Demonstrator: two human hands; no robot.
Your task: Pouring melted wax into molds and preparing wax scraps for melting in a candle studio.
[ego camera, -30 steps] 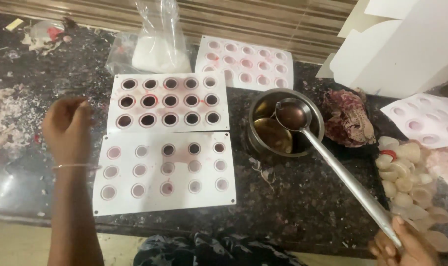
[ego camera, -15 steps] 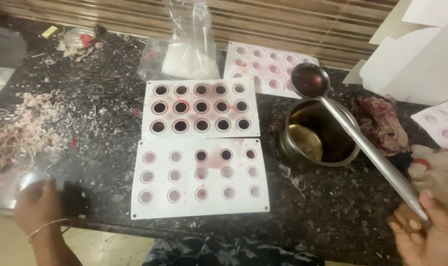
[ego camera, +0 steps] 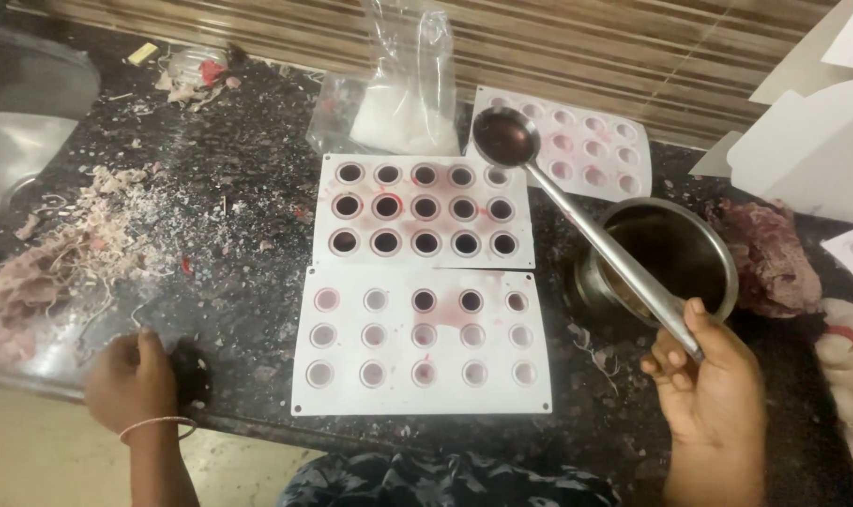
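My right hand [ego camera: 713, 390] grips the end of a long steel ladle [ego camera: 577, 216]. Its bowl holds dark red liquid and hangs above the top right corner of the far white mould tray [ego camera: 422, 253]. That tray's round cavities are filled with dark liquid. The near white mould tray [ego camera: 422, 390] has three dark filled cavities in its top row; the others look pale. A steel pot [ego camera: 666, 258] with dark liquid stands right of the trays. My left hand [ego camera: 131, 380] rests on the dark counter's front edge, closed beside a small dark object I cannot identify.
A third white mould tray [ego camera: 586, 141] lies at the back right. A clear plastic bag of white powder [ego camera: 394, 113] stands behind the trays. Pinkish shavings [ego camera: 60, 253] litter the counter's left side. A crumpled reddish lump [ego camera: 774, 258] and white cardboard [ego camera: 811, 141] are on the right.
The ladle left the pot and moved left to above the far tray's corner. My right hand came up into view. My left hand dropped from the trays to the counter's front edge.
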